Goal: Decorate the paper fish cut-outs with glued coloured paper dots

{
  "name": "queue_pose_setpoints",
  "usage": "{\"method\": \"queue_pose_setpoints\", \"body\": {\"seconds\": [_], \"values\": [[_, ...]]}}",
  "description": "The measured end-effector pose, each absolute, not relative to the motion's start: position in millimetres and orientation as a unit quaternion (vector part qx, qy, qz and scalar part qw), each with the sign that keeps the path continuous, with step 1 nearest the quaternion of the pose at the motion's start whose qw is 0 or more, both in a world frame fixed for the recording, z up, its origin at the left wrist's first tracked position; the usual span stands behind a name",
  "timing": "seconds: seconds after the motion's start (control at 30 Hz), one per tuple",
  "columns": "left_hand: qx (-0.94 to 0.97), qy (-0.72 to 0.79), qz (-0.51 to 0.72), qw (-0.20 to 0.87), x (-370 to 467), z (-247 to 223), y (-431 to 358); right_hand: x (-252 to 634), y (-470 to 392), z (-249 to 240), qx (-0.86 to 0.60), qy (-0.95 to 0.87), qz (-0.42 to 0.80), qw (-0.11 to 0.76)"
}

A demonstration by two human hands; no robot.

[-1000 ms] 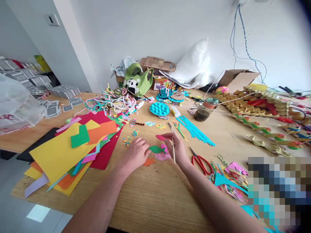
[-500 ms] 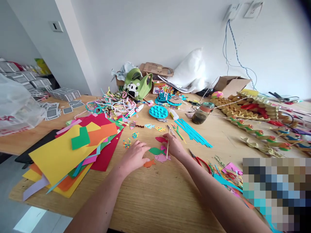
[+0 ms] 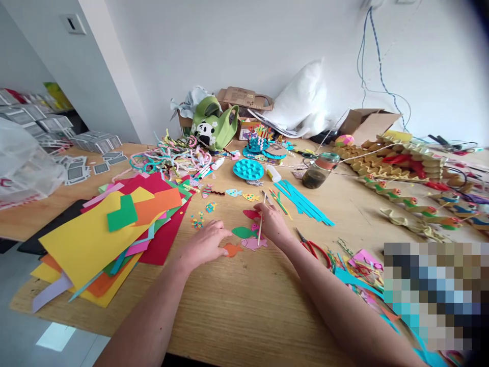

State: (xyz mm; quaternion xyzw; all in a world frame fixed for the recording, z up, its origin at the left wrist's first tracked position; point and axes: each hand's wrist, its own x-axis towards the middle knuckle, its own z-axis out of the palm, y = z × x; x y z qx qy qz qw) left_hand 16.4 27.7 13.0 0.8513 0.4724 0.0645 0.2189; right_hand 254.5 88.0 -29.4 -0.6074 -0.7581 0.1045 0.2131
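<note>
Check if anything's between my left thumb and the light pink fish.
Yes: the orange fish lies between the thumb of your left hand and the light pink fish. It looks flat, so it probably wouldn't block a reach.

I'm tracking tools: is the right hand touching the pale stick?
Touching: the head view shows the right hand holding the pale stick by its upper part.

Soft, bright light covered the table point(image 3: 244, 306); glare whitened some floor point(image 3: 56, 336). Edges were stretched, pixels masked the lower right, and the cards point(image 3: 101, 168) seemed blurred.
</note>
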Motion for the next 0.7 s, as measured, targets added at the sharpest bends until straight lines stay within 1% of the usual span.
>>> {"method": "queue_pose_setpoints", "body": {"seconds": [0.2, 0.4, 0.7], "values": [[0.858, 0.456, 0.079, 0.225, 22, 13, 26, 258, 95, -38, -0.603, -0.752, 0.11, 0.24], [0.867, 0.436, 0.086, 0.225, 25, 11, 26, 259, 92, -51, -0.584, -0.715, 0.129, 0.364], [0.869, 0.415, 0.117, 0.241, 25, 5, 29, 257, 91, -50, -0.553, -0.642, 0.179, 0.501]]}}
